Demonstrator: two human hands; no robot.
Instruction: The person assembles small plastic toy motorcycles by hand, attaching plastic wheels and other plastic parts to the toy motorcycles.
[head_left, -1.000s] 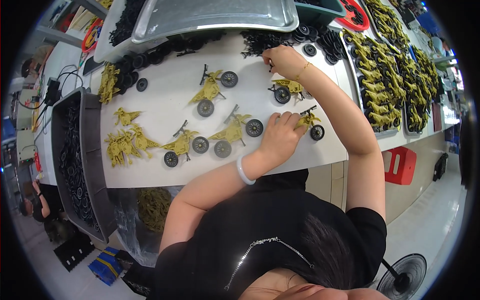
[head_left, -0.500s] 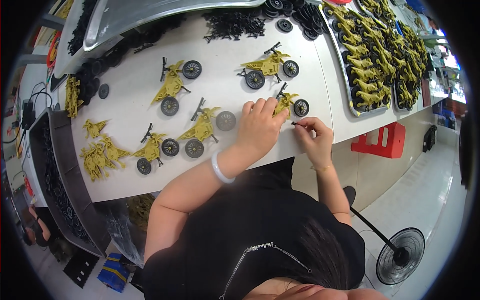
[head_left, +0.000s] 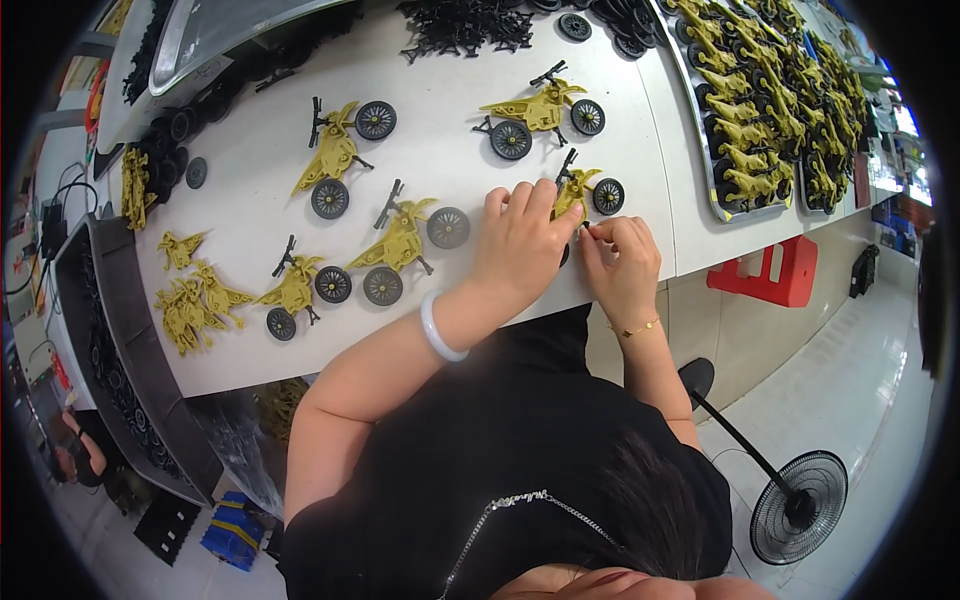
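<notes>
My left hand (head_left: 522, 238) is closed on a yellow toy motorcycle (head_left: 574, 192) with black handlebars, holding it against the table. Its front wheel (head_left: 608, 196) shows at the right; part of a rear wheel peeks out below my fingers. My right hand (head_left: 625, 258) pinches a small black part (head_left: 586, 226) at the underside of the yellow body. Fingertips hide most of that part, so whether it is seated cannot be seen. Other wheeled toy motorcycles lie around: one beyond (head_left: 535, 110), one at upper left (head_left: 333, 152), one beside my left forearm (head_left: 395, 245), another farther left (head_left: 292, 290).
Loose yellow bodies (head_left: 195, 310) are heaped at the table's left. Small black parts (head_left: 465, 28) and black wheels (head_left: 574, 27) lie at the far side. Trays of finished-looking motorcycles (head_left: 740, 130) stand at right. A red stool (head_left: 765, 272) and a fan (head_left: 798, 507) are beyond the table edge.
My right hand has moved up and slightly left, bringing the small black part against the motorcycle's underside. My left hand keeps its hold, and the view has shifted slightly.
</notes>
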